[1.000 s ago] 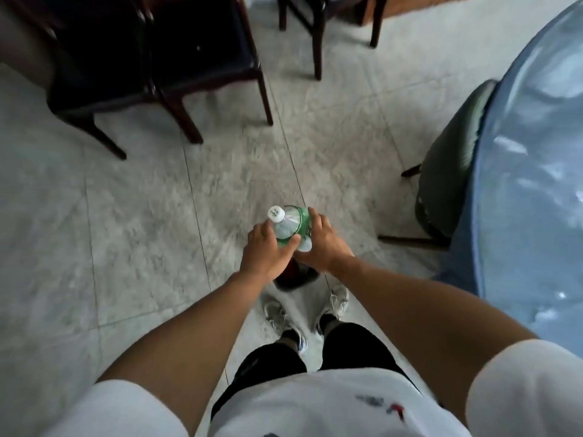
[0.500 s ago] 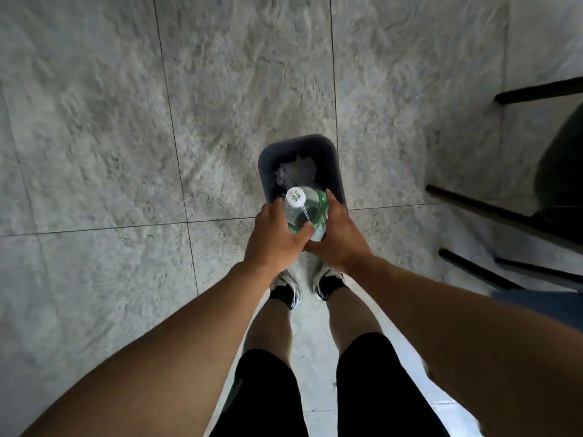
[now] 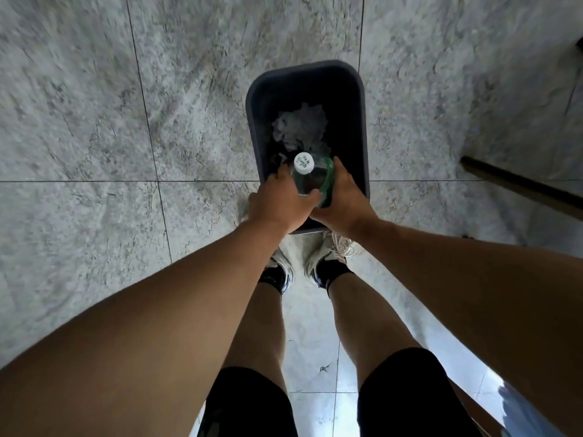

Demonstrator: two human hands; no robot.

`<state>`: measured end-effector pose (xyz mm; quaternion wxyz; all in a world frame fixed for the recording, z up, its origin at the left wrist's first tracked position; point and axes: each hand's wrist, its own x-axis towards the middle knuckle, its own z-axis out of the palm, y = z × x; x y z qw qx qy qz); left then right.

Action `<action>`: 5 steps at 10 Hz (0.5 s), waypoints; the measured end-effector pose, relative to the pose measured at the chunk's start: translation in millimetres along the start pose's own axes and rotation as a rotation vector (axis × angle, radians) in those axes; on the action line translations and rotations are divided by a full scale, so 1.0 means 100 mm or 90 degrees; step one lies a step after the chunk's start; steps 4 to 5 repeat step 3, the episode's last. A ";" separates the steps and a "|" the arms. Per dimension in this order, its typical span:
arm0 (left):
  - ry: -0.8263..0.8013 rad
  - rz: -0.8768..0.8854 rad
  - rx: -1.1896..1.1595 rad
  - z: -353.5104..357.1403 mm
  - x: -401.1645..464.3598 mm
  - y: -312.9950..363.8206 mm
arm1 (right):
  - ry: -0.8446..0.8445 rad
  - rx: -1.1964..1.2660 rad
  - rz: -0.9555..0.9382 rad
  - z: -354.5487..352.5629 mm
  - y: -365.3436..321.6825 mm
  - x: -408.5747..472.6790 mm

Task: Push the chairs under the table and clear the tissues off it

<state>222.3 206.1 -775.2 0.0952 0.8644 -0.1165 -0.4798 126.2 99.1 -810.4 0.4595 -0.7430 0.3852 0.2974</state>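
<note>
Over the near end of the bin I have both hands wrapped round a clear plastic water bottle (image 3: 312, 181) with a green label. My left hand (image 3: 279, 205) curls its fingers over the bottle's left side, the thumb crossing the front of it; my right hand (image 3: 342, 200) cups the right side, its fingers closed against the label. So neither hand is free, and both hold the same thing.

That bottle stands close to upright: its long axis runs roughly vertical, with the white cap (image 3: 303, 162) pointing up toward my head camera and leaning slightly to the far side. Its base is hidden behind my hands.

Below it sits a dark rectangular wastebasket (image 3: 359, 127) on the grey stone floor tiles (image 3: 94, 121), its near edge just beside my sneakers (image 3: 331, 250). Crumpled tissues (image 3: 299, 127) lie inside it, near the far end of the bottom. I judge from that that at least some of the tissue-clearing is done, and the bottle looks set to go in too. Whether any tissues are left on the table I cannot tell, as its top is out of view.

At the right edge a dark chair leg (image 3: 517, 184) shows, but how the chairs stand I cannot judge.
</note>
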 end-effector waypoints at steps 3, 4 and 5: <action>0.083 0.100 0.083 -0.12 -0.19 -0.06 | 0.048 -0.184 -0.070 -0.20 -0.19 -0.22; 0.083 0.100 0.083 -0.12 -0.19 -0.06 | 0.048 -0.184 -0.070 -0.20 -0.19 -0.22; 0.083 0.100 0.083 -0.12 -0.19 -0.06 | 0.048 -0.184 -0.070 -0.20 -0.19 -0.22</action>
